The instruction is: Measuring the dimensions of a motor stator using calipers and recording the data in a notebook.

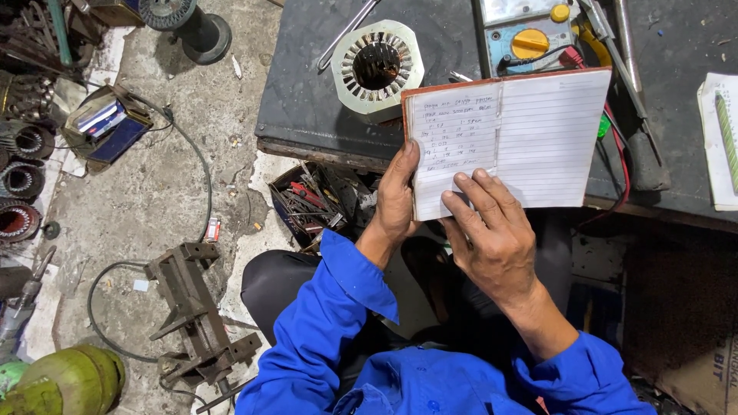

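Note:
An open lined notebook [530, 131] with a reddish edge is held up over the front edge of a dark workbench [307, 100]. Handwriting fills its left page; the right page is blank. My left hand [396, 196] grips the notebook's lower left corner, thumb on the page. My right hand [492, 230] rests on the bottom of the pages with its fingers spread flat. Both arms wear blue sleeves.
A motor stator core [377, 68] and a yellow-dial meter [530, 38] with red leads sit on the bench behind the notebook. A box of scrap tools [311, 204] lies below. On the floor are a metal frame [192, 307], wound coils [19, 180], a green cylinder [69, 380].

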